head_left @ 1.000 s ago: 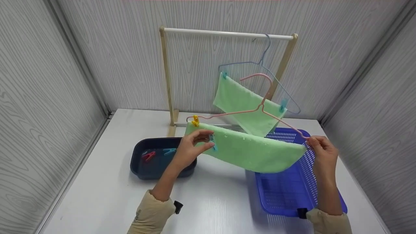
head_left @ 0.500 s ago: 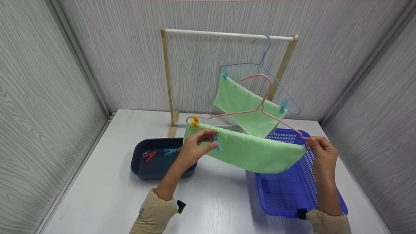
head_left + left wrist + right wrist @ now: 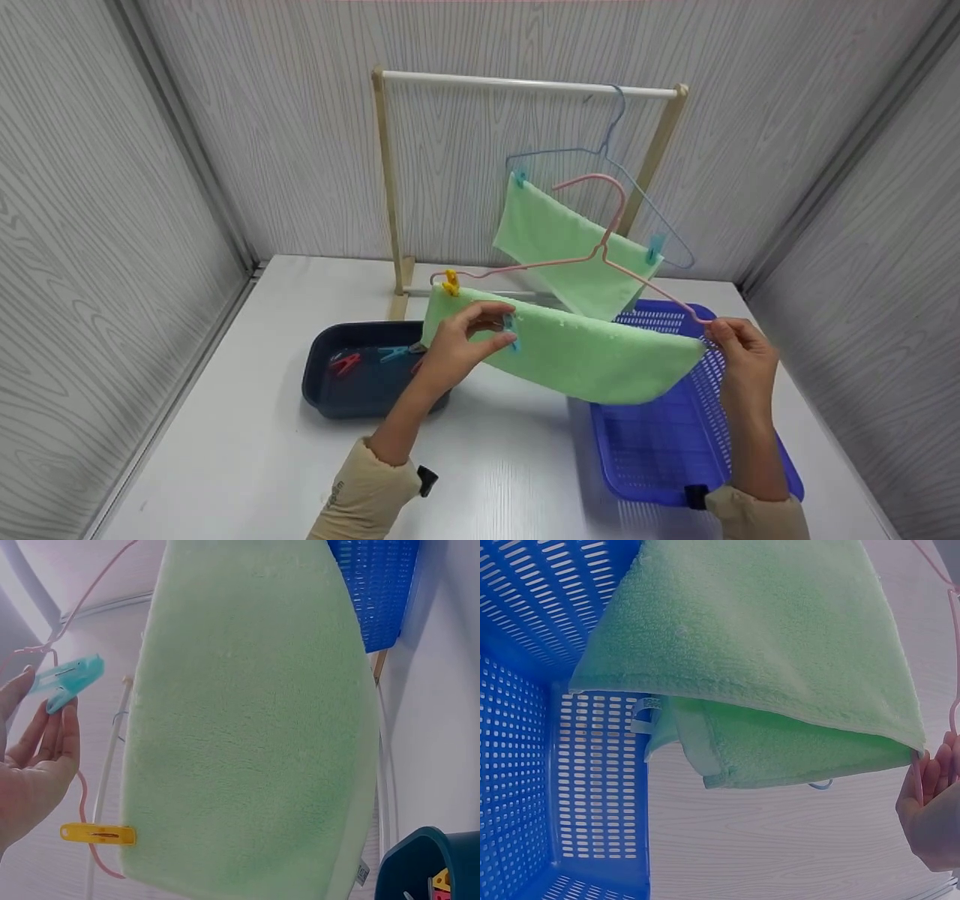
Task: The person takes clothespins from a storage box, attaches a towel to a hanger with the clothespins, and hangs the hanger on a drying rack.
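Observation:
A pale green towel hangs from a pink hanger, folded over its lower part. Near the hanger's left end, a yellow clothespin clips the towel on. My left hand pinches a light blue clothespin between thumb and fingers, in front of the towel and apart from its top edge in the left wrist view. At the hanger's right end my right hand grips the pink wire, close by the towel's corner; whether it also pinches the cloth I cannot tell.
Behind stands a rack with a white bar. A blue hanger on it carries a second green towel. Under the front towel's right part stands a blue basket. A dark tray at left holds several clothespins.
My left hand has moved a little to the right along the towel with the light blue clothespin. The right hand and the pink hanger stay nearly in place.

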